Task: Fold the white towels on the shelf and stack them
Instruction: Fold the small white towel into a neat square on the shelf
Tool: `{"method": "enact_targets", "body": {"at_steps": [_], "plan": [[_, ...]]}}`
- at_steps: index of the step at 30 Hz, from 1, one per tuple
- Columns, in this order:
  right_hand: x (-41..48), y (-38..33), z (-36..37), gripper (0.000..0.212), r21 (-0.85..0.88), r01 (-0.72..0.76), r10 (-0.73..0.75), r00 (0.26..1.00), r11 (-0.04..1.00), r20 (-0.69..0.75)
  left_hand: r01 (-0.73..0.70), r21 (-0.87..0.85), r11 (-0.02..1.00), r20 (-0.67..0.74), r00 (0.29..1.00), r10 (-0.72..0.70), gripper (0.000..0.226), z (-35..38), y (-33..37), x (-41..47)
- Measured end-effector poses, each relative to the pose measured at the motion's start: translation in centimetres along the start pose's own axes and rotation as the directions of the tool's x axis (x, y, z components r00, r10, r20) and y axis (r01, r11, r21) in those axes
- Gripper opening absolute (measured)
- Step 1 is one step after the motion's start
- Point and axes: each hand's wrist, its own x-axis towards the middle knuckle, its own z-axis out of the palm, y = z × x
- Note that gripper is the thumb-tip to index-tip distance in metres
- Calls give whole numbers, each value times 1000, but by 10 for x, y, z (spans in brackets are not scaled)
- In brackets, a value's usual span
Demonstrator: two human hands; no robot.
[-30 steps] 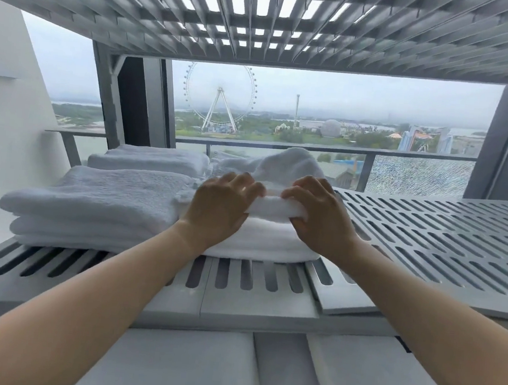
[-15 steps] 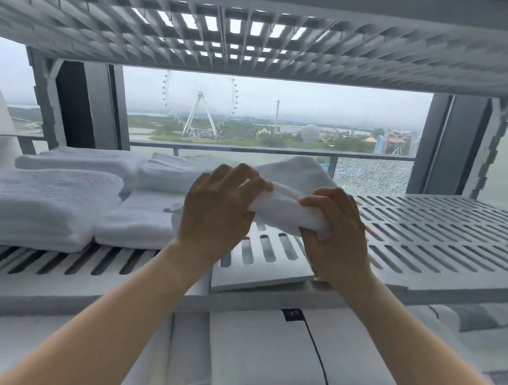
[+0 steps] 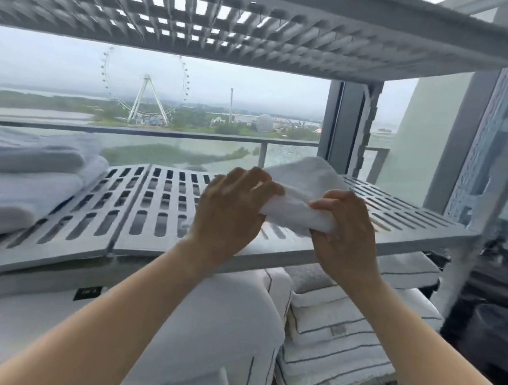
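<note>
A small white towel (image 3: 303, 193) is held bunched above the right half of the grey slatted shelf (image 3: 159, 211). My left hand (image 3: 229, 214) grips its left end, and my right hand (image 3: 344, 231) is closed around its lower right end. The towel's far part rises behind my fingers, loose and unfolded. A stack of folded white towels (image 3: 23, 184) lies on the shelf at the far left, well apart from both hands.
Another slatted shelf (image 3: 261, 24) hangs close overhead. A grey upright post (image 3: 491, 170) stands at the right. Below the shelf lie folded white linens with dark stripes (image 3: 340, 347) and a larger white bundle (image 3: 204, 326). Behind is a window with a railing.
Both hands lifted the small towel off the stack and carried it to the right over the bare slats. The view swung right, leaving the folded stack at the far left.
</note>
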Motion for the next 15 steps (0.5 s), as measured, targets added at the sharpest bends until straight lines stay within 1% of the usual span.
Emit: {"method": "enact_targets", "body": {"at_steps": [4, 9, 11, 15], "plan": [[-3, 47, -7, 27, 16, -18, 18, 1000, 1000, -12, 28, -53, 998, 44, 999, -25, 36, 41, 20, 18], [-1, 99, 10, 26, -9, -25, 24, 999, 1000, -44, 29, -51, 998, 92, 995, -24, 35, 92, 25, 43], [2, 119, 17, 26, -15, -21, 21, 998, 1000, -54, -2, -41, 999, 102, 995, 6, 36, 112, 20, 53], [7, 160, 28, 28, -31, -19, 18, 999, 999, -32, -118, -38, 992, 119, 985, 122, 36, 150, 11, 72]]}}
